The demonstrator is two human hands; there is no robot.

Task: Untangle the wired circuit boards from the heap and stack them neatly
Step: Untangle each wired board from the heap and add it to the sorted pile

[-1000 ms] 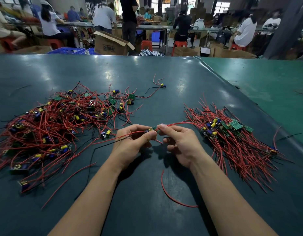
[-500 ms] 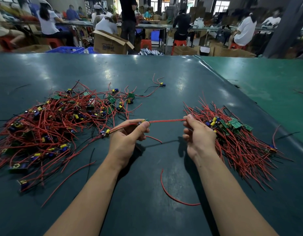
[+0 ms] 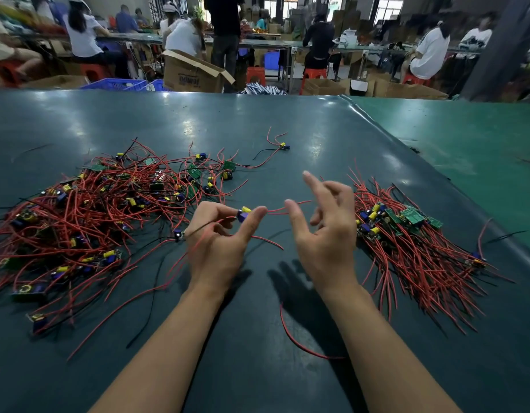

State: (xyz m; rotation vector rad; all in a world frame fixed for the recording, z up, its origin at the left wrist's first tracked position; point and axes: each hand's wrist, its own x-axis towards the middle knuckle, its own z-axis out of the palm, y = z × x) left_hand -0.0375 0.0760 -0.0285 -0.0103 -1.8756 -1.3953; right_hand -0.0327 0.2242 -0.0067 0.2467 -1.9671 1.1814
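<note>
L hand (image 3: 219, 234) pinches board (image 3: 243, 214); R hand (image 3: 323, 222) spread, wire (image 3: 277, 209) loose. Advise: draw wires straight, lay on stack (image 3: 406, 234) at 3 o'clock, boards aligned.

Tangled heap (image 3: 88, 216) left; aligned stack (image 3: 406, 234) right; one board (image 3: 243, 214) held.

The left hand (image 3: 219, 248) pinches a small circuit board (image 3: 243, 214), while the right hand (image 3: 323, 231), fingers spread, seems blurred beside its red wires (image 3: 277, 210).
</note>
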